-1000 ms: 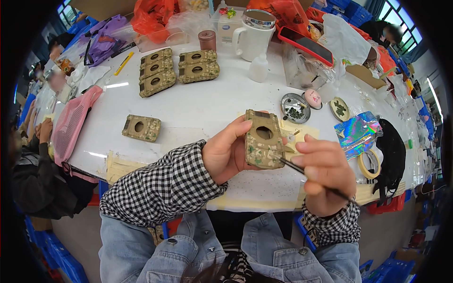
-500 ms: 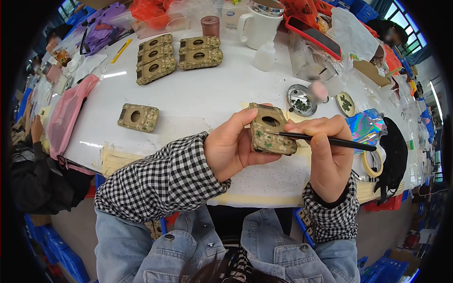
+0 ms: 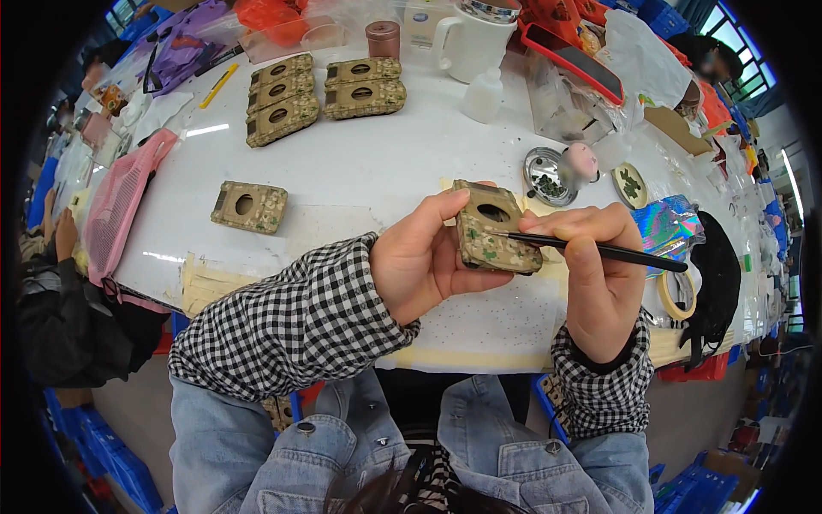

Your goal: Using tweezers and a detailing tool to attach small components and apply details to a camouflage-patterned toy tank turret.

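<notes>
My left hand [image 3: 428, 257] is closed around a camouflage model tank hull [image 3: 498, 244] with a round hole in its top, tilted up above the table. Thumb and fingers grip its left side and underside. In my right hand [image 3: 599, 265], pinched between thumb and fingers, are slim black tweezers [image 3: 629, 255]. Their fine tip touches or hovers just over the hull's top, below the hole, near green patches; I cannot tell whether it holds anything. Small dark green pieces [image 3: 548, 184] lie in a round metal dish. More lie on an oval lid [image 3: 640, 199] beside it.
Another hull [image 3: 267, 218] lies on the white table at left. Several similar hulls [image 3: 282, 116] stand in two groups farther back. A white mug [image 3: 473, 50], squeeze bottle [image 3: 484, 98], red-cased phone [image 3: 574, 62] and tape roll [image 3: 666, 300] surround the work area. Another person sits at far left.
The tweezers' tip has shifted slightly left and up on the hull, which is turned a little. Both hands keep their grip. The whole view has shifted slightly.
</notes>
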The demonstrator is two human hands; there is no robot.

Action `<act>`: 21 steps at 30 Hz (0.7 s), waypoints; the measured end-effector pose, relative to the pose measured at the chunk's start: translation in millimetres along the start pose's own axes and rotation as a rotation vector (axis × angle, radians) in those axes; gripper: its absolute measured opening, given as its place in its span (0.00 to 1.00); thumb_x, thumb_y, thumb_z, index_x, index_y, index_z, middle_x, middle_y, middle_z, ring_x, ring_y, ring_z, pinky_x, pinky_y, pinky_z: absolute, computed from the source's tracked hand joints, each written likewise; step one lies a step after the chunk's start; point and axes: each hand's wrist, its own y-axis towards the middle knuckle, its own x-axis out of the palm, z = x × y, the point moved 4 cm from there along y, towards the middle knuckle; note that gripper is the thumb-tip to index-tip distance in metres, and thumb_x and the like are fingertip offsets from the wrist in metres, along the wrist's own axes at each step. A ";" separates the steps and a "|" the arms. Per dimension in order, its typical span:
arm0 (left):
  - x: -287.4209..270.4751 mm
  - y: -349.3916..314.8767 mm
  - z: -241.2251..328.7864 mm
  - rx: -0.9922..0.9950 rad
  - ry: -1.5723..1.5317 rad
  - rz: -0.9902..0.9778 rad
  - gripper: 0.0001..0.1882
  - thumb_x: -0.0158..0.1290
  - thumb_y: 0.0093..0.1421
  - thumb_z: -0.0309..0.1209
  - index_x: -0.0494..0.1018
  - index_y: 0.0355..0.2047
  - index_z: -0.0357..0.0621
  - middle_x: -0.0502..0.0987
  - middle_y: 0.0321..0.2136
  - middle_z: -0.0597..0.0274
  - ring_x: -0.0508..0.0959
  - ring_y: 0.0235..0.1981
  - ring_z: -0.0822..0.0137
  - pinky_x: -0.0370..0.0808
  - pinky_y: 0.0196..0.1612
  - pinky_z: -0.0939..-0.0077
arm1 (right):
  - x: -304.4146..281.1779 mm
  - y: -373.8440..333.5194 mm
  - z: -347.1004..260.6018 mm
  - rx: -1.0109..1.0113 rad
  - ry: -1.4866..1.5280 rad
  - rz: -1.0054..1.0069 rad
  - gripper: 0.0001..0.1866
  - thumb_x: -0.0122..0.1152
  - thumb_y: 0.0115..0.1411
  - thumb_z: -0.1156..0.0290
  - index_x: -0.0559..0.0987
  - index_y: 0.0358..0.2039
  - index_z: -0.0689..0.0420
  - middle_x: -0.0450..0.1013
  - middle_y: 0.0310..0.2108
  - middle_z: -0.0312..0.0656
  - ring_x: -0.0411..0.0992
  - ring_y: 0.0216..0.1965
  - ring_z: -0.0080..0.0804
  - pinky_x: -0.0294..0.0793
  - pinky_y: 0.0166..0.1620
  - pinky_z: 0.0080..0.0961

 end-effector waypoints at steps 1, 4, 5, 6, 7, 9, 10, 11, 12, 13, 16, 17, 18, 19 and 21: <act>0.1 -0.1 0.1 0.000 0.001 0.004 0.26 0.33 0.64 0.46 0.55 0.58 0.47 0.68 0.50 0.52 0.74 0.47 0.53 0.76 0.46 0.70 | 0.7 0.2 -0.6 0.006 -0.023 0.011 0.06 0.49 0.62 0.73 0.67 0.33 0.63 0.72 0.36 0.49 0.71 0.42 0.33 0.67 0.48 0.28; 0.4 -0.3 0.1 -0.002 0.002 0.012 0.25 0.32 0.64 0.46 0.55 0.58 0.47 0.68 0.49 0.52 0.74 0.47 0.53 0.76 0.46 0.70 | 3.4 0.5 -2.5 0.013 -0.070 0.035 0.09 0.47 0.62 0.70 0.66 0.33 0.64 0.71 0.33 0.51 0.71 0.40 0.38 0.67 0.49 0.34; 0.1 -0.1 -0.2 -0.002 0.000 0.011 0.26 0.32 0.64 0.46 0.55 0.58 0.47 0.68 0.49 0.52 0.74 0.47 0.53 0.76 0.45 0.70 | 3.5 0.2 -2.3 0.009 -0.070 0.037 0.08 0.47 0.62 0.70 0.66 0.33 0.64 0.71 0.33 0.51 0.71 0.40 0.38 0.67 0.49 0.34; -0.1 0.0 -0.4 -0.003 -0.002 0.012 0.26 0.32 0.64 0.46 0.55 0.58 0.46 0.68 0.49 0.51 0.74 0.47 0.53 0.76 0.45 0.70 | 3.4 0.1 -2.1 0.006 -0.070 0.038 0.08 0.47 0.62 0.70 0.66 0.33 0.64 0.71 0.33 0.51 0.71 0.40 0.38 0.67 0.49 0.34; -0.1 0.2 -0.3 -0.003 -0.004 0.012 0.26 0.32 0.64 0.46 0.55 0.58 0.46 0.68 0.49 0.51 0.74 0.47 0.53 0.76 0.45 0.70 | 3.4 0.0 -1.9 0.010 -0.064 0.037 0.08 0.47 0.62 0.71 0.66 0.33 0.64 0.71 0.33 0.51 0.71 0.40 0.38 0.67 0.49 0.34; -0.2 0.3 0.0 -0.003 -0.006 0.012 0.26 0.32 0.64 0.46 0.55 0.58 0.46 0.68 0.49 0.51 0.74 0.46 0.53 0.77 0.45 0.70 | 3.2 -0.3 -1.7 0.019 -0.053 0.037 0.08 0.47 0.62 0.71 0.66 0.33 0.64 0.71 0.33 0.51 0.71 0.40 0.38 0.67 0.49 0.34; -0.3 0.2 0.0 -0.003 -0.006 0.013 0.26 0.32 0.64 0.46 0.55 0.58 0.46 0.68 0.49 0.51 0.74 0.46 0.53 0.76 0.45 0.70 | 3.3 -0.1 -1.8 0.018 -0.055 0.034 0.08 0.47 0.62 0.71 0.66 0.33 0.64 0.71 0.33 0.51 0.71 0.40 0.38 0.67 0.49 0.34; -0.4 -0.1 0.0 -0.002 -0.006 0.014 0.26 0.32 0.64 0.46 0.55 0.58 0.46 0.68 0.49 0.51 0.74 0.46 0.53 0.76 0.45 0.70 | 3.3 0.1 -2.1 0.018 -0.058 0.032 0.08 0.47 0.62 0.71 0.66 0.33 0.64 0.71 0.33 0.51 0.71 0.40 0.38 0.67 0.49 0.34; -0.3 -0.2 0.0 -0.002 -0.005 0.015 0.26 0.32 0.64 0.46 0.55 0.58 0.46 0.68 0.49 0.51 0.74 0.46 0.53 0.76 0.45 0.70 | 3.3 0.2 -2.3 0.017 -0.060 0.030 0.08 0.47 0.62 0.71 0.66 0.33 0.64 0.71 0.33 0.51 0.71 0.40 0.38 0.67 0.49 0.34; -0.4 0.1 -0.1 -0.001 -0.005 0.009 0.26 0.32 0.64 0.46 0.55 0.58 0.46 0.68 0.49 0.51 0.74 0.46 0.53 0.76 0.45 0.70 | 3.2 0.1 -2.3 0.018 -0.061 0.028 0.08 0.47 0.62 0.71 0.66 0.33 0.64 0.71 0.33 0.51 0.71 0.40 0.38 0.67 0.49 0.34; -1.0 0.8 -0.3 -0.001 -0.006 -0.002 0.25 0.32 0.64 0.45 0.55 0.58 0.46 0.68 0.49 0.51 0.74 0.47 0.53 0.76 0.45 0.70 | 2.3 -0.1 -1.8 0.012 -0.041 0.014 0.07 0.48 0.62 0.73 0.67 0.33 0.64 0.72 0.34 0.50 0.71 0.41 0.36 0.68 0.48 0.31; -1.0 0.7 -0.2 -0.002 -0.006 -0.003 0.25 0.32 0.64 0.45 0.55 0.58 0.46 0.68 0.49 0.51 0.74 0.47 0.53 0.77 0.45 0.70 | 1.0 -0.3 -0.5 0.003 -0.018 0.003 0.06 0.49 0.61 0.74 0.67 0.34 0.64 0.72 0.36 0.50 0.71 0.42 0.34 0.68 0.47 0.28; -1.1 0.7 -0.3 -0.003 -0.006 -0.004 0.25 0.32 0.64 0.45 0.55 0.58 0.46 0.68 0.49 0.51 0.74 0.47 0.53 0.77 0.45 0.70 | 0.5 -0.3 0.1 -0.006 0.004 -0.007 0.05 0.50 0.61 0.75 0.68 0.34 0.64 0.72 0.37 0.49 0.71 0.43 0.32 0.68 0.47 0.25; -1.5 0.7 -0.4 -0.001 -0.007 -0.003 0.25 0.32 0.64 0.45 0.55 0.58 0.46 0.68 0.49 0.51 0.74 0.47 0.53 0.77 0.45 0.70 | 0.3 -0.4 0.0 -0.005 0.000 -0.007 0.05 0.50 0.61 0.75 0.68 0.34 0.64 0.72 0.37 0.49 0.71 0.43 0.32 0.68 0.47 0.25; -2.1 0.8 -1.0 0.002 -0.009 -0.002 0.25 0.32 0.64 0.45 0.55 0.58 0.46 0.68 0.49 0.51 0.74 0.47 0.53 0.77 0.45 0.70 | 0.2 -0.8 -0.2 -0.005 -0.008 -0.006 0.05 0.50 0.61 0.75 0.68 0.35 0.64 0.72 0.37 0.48 0.71 0.43 0.32 0.68 0.47 0.26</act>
